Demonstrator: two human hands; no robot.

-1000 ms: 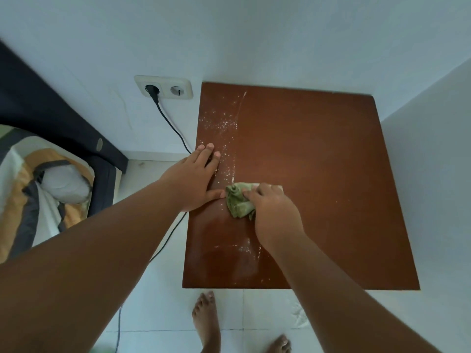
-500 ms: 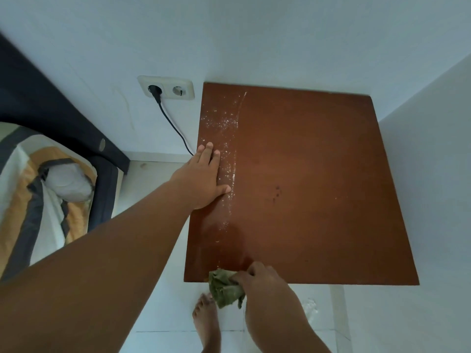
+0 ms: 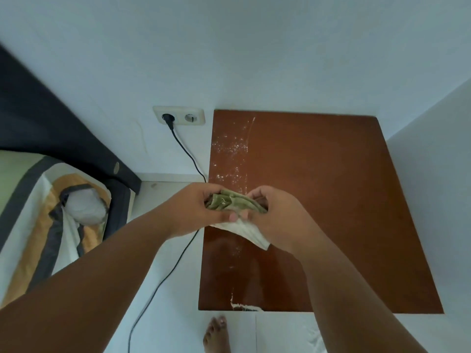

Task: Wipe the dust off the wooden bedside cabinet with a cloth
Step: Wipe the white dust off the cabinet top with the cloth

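Above the cabinet (image 3: 331, 200), hands half-hide the cloth (image 3: 235, 203).

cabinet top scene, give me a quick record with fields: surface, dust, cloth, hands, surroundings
surface: wooden cabinet top, brown, against the wall
dust: white specks along the left strip; small pile at the front edge
cloth: green and white cloth, held above the top
hands: left hand and right hand both grip the cloth
surroundings: wall socket with black cable; bed at left
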